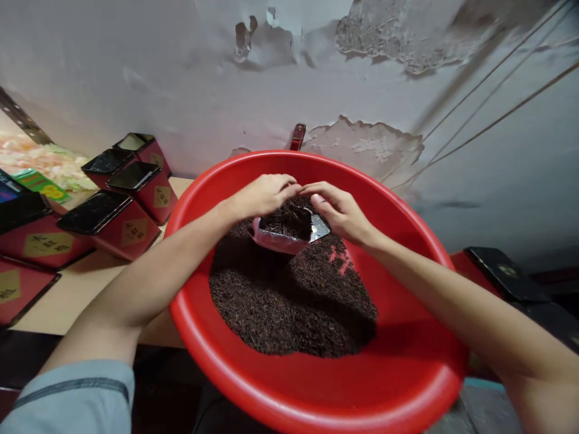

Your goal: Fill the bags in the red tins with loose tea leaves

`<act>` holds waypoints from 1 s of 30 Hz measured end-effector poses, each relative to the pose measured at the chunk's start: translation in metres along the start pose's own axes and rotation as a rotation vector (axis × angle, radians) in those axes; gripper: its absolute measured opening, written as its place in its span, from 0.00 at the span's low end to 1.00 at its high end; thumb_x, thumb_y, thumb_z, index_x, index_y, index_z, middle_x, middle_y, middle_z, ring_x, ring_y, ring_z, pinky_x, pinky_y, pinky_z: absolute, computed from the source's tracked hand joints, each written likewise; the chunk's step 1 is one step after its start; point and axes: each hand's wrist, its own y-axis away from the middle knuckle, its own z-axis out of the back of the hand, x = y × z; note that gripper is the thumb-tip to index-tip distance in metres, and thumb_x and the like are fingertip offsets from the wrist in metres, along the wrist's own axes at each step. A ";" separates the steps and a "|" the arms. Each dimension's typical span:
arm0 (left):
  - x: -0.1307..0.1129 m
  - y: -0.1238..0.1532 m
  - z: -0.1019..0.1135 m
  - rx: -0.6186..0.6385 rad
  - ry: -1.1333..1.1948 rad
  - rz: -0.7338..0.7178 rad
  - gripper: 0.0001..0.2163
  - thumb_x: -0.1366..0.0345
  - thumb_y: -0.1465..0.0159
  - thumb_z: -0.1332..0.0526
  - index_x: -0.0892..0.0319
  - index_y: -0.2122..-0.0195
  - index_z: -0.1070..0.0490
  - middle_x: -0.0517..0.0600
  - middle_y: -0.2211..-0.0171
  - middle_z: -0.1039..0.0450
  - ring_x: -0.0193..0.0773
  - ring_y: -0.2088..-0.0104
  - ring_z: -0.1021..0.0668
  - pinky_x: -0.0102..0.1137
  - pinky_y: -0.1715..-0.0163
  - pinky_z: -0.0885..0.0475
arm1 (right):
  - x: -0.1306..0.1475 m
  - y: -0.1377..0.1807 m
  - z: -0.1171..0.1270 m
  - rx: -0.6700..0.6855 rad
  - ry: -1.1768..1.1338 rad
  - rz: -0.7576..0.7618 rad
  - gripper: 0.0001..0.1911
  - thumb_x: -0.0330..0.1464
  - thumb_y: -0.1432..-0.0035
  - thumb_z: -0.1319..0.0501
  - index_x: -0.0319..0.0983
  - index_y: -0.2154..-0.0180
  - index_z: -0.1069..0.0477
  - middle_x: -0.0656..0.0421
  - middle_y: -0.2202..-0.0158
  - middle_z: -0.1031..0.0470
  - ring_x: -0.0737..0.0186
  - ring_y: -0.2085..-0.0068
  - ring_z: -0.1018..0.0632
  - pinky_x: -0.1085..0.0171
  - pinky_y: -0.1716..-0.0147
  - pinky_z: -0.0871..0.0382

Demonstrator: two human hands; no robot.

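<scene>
A large red plastic basin (407, 392) holds a heap of dark loose tea leaves (289, 307). Set into the tea near the far side is a small pinkish container (280, 242), its lining clear and shiny, filled with the same leaves. My left hand (269, 194) arches over the container's far left side, fingers stretched and holding nothing visible. From the other side my right hand (339, 208) curves over its right edge, fingers extended. The fingertips of both hands meet or nearly meet above the leaves. Beside the container, under my right hand, lies a flat silvery piece (319, 229), partly hidden.
Several red tins with black lids and yellow diamond labels, such as one tin (111, 220), stand on a pale board (81, 289) at left. Black-lidded tins (504, 271) stand at right. A peeling wall (181, 78) rises behind the basin, with cords (497, 114) along it.
</scene>
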 end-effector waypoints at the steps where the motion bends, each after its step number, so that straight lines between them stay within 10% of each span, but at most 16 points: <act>1: -0.008 0.002 -0.008 0.058 -0.038 -0.038 0.23 0.54 0.24 0.53 0.62 0.40 0.30 0.58 0.41 0.25 0.44 0.41 0.24 0.37 0.41 0.32 | -0.008 0.006 0.006 -0.050 0.030 -0.040 0.16 0.44 0.30 0.46 0.44 0.52 0.25 0.54 0.51 0.21 0.54 0.48 0.22 0.50 0.44 0.30; 11: -0.038 0.025 -0.047 0.285 -0.475 -0.003 0.50 0.33 0.33 0.54 0.75 0.27 0.57 0.71 0.26 0.65 0.60 0.25 0.58 0.50 0.28 0.59 | -0.097 0.029 0.024 0.050 0.442 -0.364 0.26 0.47 0.30 0.51 0.37 0.45 0.27 0.43 0.46 0.26 0.42 0.42 0.26 0.40 0.41 0.32; 14: -0.024 0.024 -0.043 0.281 -0.480 0.092 0.57 0.29 0.38 0.51 0.77 0.26 0.63 0.74 0.26 0.70 0.66 0.26 0.62 0.55 0.29 0.60 | -0.075 0.030 0.018 0.094 0.388 -0.148 0.26 0.47 0.29 0.52 0.41 0.40 0.31 0.46 0.42 0.28 0.45 0.39 0.27 0.42 0.39 0.33; 19: 0.003 0.027 -0.042 0.365 -0.373 -0.165 0.65 0.29 0.45 0.40 0.75 0.27 0.74 0.76 0.28 0.82 0.69 0.28 0.71 0.59 0.31 0.60 | -0.050 0.037 0.004 0.319 0.394 0.340 0.30 0.45 0.31 0.44 0.41 0.32 0.39 0.46 0.30 0.38 0.45 0.30 0.37 0.35 0.32 0.49; 30: 0.013 0.057 -0.007 0.409 -0.479 -0.317 0.46 0.51 0.34 0.36 0.62 0.25 0.61 0.64 0.25 0.61 0.52 0.25 0.56 0.49 0.28 0.57 | -0.046 0.035 0.004 0.342 0.475 0.599 0.25 0.40 0.31 0.41 0.40 0.36 0.32 0.48 0.35 0.31 0.53 0.33 0.31 0.42 0.29 0.51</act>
